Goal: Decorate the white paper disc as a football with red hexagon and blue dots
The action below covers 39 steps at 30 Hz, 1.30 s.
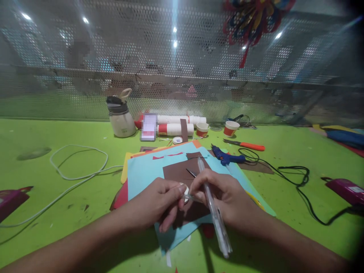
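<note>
My left hand [167, 197] pinches a small round white disc [186, 192] between thumb and fingers. My right hand [218, 191] is closed around a clear pen [214, 212] that slants across it, its lower end toward me. The right fingertips meet the disc's edge at a small see-through bit that I cannot make out. A thin dark pointed tip [190, 172] pokes out beyond the right fingers; what it belongs to is hidden. Beneath both hands lies brown paper [178, 171] on light blue paper [142, 178].
Behind the papers are a blue glue gun [226, 156], orange-handled pliers [251, 146], stacked paper cups [174, 129], two single cups, a phone [148, 127] and a bottle [122, 119]. A white cable [82, 178] loops at left; a black cord [305, 182] runs at right.
</note>
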Tool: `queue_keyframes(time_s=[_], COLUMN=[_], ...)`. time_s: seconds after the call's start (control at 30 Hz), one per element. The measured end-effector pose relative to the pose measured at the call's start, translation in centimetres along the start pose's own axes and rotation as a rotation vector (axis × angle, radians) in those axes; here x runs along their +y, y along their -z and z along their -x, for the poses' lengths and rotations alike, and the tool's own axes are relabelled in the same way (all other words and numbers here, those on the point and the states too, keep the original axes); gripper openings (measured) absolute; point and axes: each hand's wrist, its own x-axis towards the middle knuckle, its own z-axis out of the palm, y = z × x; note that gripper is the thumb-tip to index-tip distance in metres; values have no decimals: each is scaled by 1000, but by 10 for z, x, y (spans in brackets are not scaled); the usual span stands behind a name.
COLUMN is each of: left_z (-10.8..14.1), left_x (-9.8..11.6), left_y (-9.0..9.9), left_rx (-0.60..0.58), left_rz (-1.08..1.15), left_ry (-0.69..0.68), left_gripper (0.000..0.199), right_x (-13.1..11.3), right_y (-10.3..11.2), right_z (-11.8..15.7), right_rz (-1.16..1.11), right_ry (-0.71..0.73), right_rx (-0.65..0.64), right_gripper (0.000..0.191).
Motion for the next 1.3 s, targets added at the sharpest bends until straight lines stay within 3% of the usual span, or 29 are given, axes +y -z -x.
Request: queue_keyframes(time_s=[0.07,0.23,0.43,0.57,0.73,0.9,1.07,1.17,1.3], left_z=[0,0,-1,1,5,10,12,6,-13], left_x=[-1,-1,-2,-3,-1,5,8,6,-3], left_y=[2,5,6,5,2,-1,4,21,66], left_rx=[1,-93,-164,-203,-176,-115,-87,41,542], left_rz=[-10,-57,-29,24,-54,-179,-227,-246,-349], left_ry=[-4,10,0,-2,-27,-75,-120,-169,-195], left_gripper=[43,46,45,47,44,43,42,42,38], right_x=[0,2,2,2,2,-2,-1,8,19], right_y=[3,12,14,10,6,8,24,44,72], right_z=[-1,-2,1,7,9,7,-5,-14,-21], right_rz=[102,421,497,402,67,47,-26,16,-134], right_ry=[87,472,516,437,96,-44,-97,-34,35], right_rx=[-20,-102,-135,-108,-111,-205,-35,168,452], right_gripper=[4,9,19,23,17,12,10,16,33])
